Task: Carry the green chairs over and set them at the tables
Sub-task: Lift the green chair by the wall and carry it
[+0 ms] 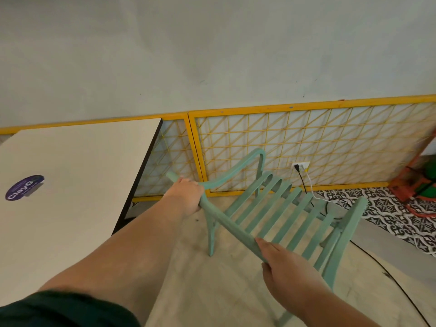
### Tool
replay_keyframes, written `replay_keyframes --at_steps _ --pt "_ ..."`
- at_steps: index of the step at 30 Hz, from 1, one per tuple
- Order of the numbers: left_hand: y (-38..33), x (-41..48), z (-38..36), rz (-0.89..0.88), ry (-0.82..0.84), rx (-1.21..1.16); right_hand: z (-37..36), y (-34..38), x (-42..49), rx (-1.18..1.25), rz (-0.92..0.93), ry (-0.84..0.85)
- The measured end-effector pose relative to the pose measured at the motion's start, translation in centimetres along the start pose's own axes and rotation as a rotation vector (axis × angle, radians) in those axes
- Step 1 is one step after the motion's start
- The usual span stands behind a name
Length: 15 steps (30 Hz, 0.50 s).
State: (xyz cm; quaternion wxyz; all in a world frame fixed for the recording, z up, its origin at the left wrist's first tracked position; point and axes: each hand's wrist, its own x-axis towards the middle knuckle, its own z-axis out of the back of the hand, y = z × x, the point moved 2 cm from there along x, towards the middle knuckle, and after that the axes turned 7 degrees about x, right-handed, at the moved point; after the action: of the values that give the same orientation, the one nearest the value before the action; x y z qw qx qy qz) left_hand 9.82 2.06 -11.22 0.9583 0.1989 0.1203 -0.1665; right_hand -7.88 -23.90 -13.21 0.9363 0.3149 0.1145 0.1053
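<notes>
Chair (pixel 233 227), one, green painted slats, curved rail, left hand (pixel 186 197) closed round rail at bend, right hand (pixel 285 265) closed round it lower, one smooth white desk (pixel 82 173) beside.

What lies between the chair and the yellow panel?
Head view: a black cable and a white cable from a socket on the panel run down behind the chair.

Two arms in frame, both forearms bare. Left hand (pixel 186 197) runs back to a dark short sleeve (pixel 66 310) at the near-left corner: plain fabric, very dark green, almost black, hem across the upper arm. Right hand (pixel 285 270) and forearm sit at the near right, uncovered up to the frame edge.
</notes>
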Motion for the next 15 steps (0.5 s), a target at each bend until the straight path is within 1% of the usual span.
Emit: replay_keyframes --at_steps 8,15 --pt "-0.6 0.4 -0.7 0.043 0.012 -0.023 0.6 -0.5 -0.2 -0.037 0.009 0.022" --pt "-3.1 -1.6 -0.5 0.110 -0.016 -0.045 3.1 -3.2 -0.2 -0.185 0.038 0.040"
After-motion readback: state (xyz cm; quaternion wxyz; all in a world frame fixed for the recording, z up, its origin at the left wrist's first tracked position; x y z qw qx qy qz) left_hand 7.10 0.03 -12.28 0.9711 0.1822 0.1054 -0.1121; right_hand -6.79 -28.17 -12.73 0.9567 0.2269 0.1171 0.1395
